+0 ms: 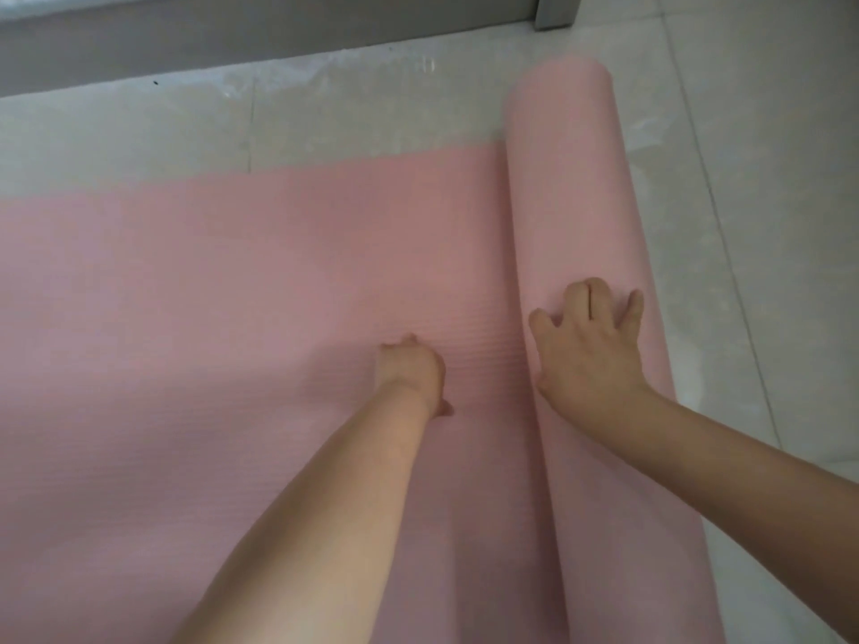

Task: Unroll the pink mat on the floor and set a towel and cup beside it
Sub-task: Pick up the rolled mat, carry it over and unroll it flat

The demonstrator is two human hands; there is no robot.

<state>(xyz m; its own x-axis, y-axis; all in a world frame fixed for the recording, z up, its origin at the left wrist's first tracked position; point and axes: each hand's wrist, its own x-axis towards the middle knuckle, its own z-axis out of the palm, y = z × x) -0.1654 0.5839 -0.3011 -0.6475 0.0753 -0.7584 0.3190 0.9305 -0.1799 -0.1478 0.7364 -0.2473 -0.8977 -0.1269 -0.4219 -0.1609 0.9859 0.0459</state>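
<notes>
The pink mat [209, 295] lies partly flat on the pale tiled floor, spreading from the left edge to the middle. Its rolled part [571, 188] stands as a thick tube running from the upper right down to the bottom edge. My right hand [590, 339] rests on top of the roll with its fingers spread over the curve. My left hand [413, 369] presses down on the flat mat just left of the roll, with its fingers mostly hidden under the hand. No towel or cup is in view.
Glossy pale floor tiles [743, 178] stretch to the right of the roll and beyond the mat's far edge. A grey skirting or wall base [232, 39] runs along the top, ending in a grey post [555, 9] at the upper right.
</notes>
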